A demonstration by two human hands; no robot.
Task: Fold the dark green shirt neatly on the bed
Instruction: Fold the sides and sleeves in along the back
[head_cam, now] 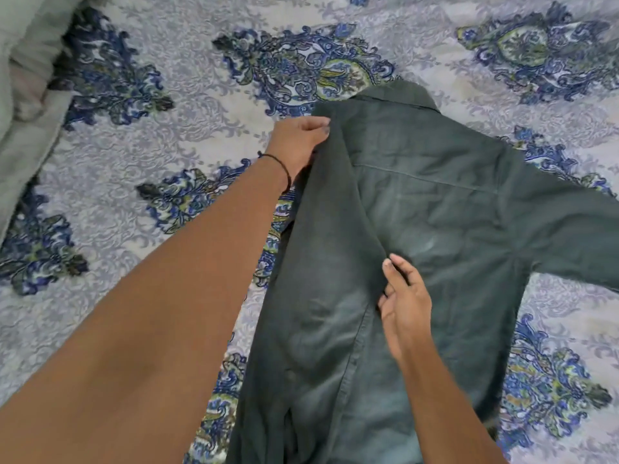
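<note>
Left hand: your left hand [299, 142] has its fingers curled tight and pinches the shirt's edge up at the shoulder, 10 o'clock on the garment.
Wrist: a thin black band [281, 165] sits just behind that hand.
Right hand: your right hand [407, 306] is half-closed, index finger up, other fingers bent into the edge of the folded panel. It looks like a light grip on the cloth, mid-body.
Fold: the side panel [321, 296] is turned over onto the shirt's back. Its edge runs from your left hand at 11 o'clock down past your right hand toward 6.
Shirt: the dark green shirt [435, 212] lies back-up on the bed, right of centre, collar [398, 93] at 12 o'clock.
Sleeve: the far sleeve [569, 242] is spread flat toward 3 o'clock and runs off frame.
Bed: the bed [167, 135] has a blue paisley cover under everything.
Bedding: pale green bedding [23, 95] is bunched at 10 o'clock, well apart from the shirt.
</note>
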